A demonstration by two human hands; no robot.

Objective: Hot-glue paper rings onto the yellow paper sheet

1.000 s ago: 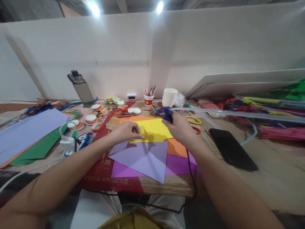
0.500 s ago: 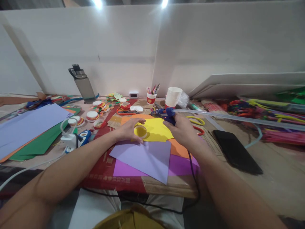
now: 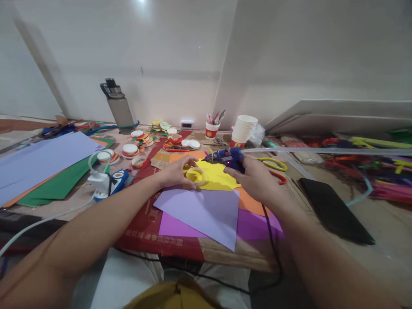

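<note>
Pinched between the thumb and fingers of my left hand (image 3: 175, 173) is a pale paper ring (image 3: 204, 177), tilted so its round opening shows. A yellow sheet (image 3: 222, 180) lies beneath it. My right hand (image 3: 259, 180) is wrapped around a blue hot glue gun (image 3: 236, 159) with a small red light. Its nozzle points left, just above and to the right of the ring, apart from it. A long clear glue stick (image 3: 309, 150) sticks out of the gun's back to the right. Nearer me lies a lilac sheet (image 3: 202, 210) over a purple one (image 3: 257, 225).
Paper-cup pieces (image 3: 130, 150), a utility knife (image 3: 177, 148) and a power strip (image 3: 112, 189) sit left. Behind are a bottle (image 3: 120, 109), a pen cup (image 3: 211, 129) and stacked paper cups (image 3: 243, 129). Scissors (image 3: 273, 164) and a phone (image 3: 333, 210) lie right. The gun's black cord (image 3: 273, 249) hangs over the edge.
The view has shifted, so the scene sits further right. The glue gun has turned and its nozzle now shows, pointing left toward the ring. My left hand still holds the ring.
</note>
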